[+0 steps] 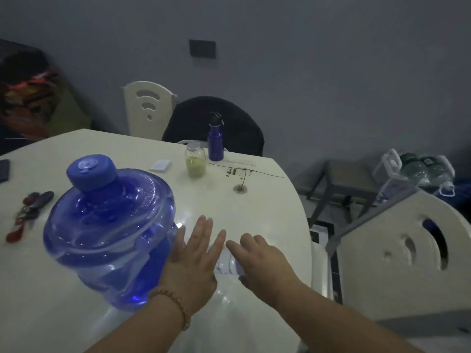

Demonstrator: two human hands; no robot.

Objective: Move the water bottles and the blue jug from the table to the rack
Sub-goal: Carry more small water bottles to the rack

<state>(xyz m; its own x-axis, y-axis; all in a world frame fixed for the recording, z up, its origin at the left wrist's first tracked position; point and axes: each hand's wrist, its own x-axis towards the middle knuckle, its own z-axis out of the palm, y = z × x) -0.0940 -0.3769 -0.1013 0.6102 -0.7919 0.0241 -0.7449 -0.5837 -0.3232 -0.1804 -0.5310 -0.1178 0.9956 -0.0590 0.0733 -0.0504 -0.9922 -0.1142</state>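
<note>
Blue jug (109,233) with its blue cap (91,171) stands on the white table (63,314), near its front left part, and looks tilted in my wide-angle view. My left hand (193,261) is spread flat with straight fingers, just beside the jug's right flank; I cannot tell whether the thumb side touches the plastic. A beaded bracelet (175,304) circles that wrist. My right hand (262,261) is curled over a clear water bottle (226,263) that lies between my 2 hands, and only a small part of the bottle shows; the fingers rest on it, but I cannot tell whether they grip it firmly. Farther back on the table I see a dark blue metal bottle (215,141) standing upright, with a glass jar (195,160) of yellowish powder just to its left and a small white card (160,165) farther left. A bunch of keys with red tags (28,212) lies at the left edge. 2 cream chairs show, 1 behind the table (147,108) and 1 at my right (407,250). Beyond that chair a grey rack (339,189) stands by the wall, with a clear container (418,169) to its right.
</note>
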